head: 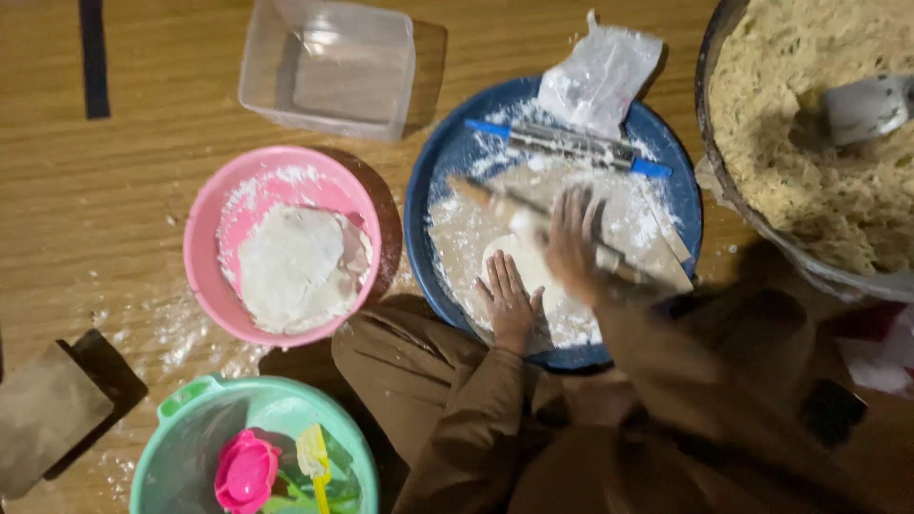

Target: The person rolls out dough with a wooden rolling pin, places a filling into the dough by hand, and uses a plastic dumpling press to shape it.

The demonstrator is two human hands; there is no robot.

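Right now, from the head camera, I see my left hand [509, 300] lying flat, fingers spread a little, on the near edge of a round of dough [522, 262]. The dough sits on a floury board [647, 224] inside the blue tray [433, 181].

My right hand [571, 243] is blurred on the wooden rolling pin [495, 202]; I cannot tell if it is closed round it.

I think the pin could bump my left fingers, as they rest so close. The dough could stick and tear where the flour is thin.

A second pin with blue ends [569, 145] lies at the far side and could roll.

The flour bag [600, 76] leans on the far rim and could tip.

Left of the tray, the pink bowl [205, 238] holds flat dough rounds [297, 266], near my knee; a bump could knock it.
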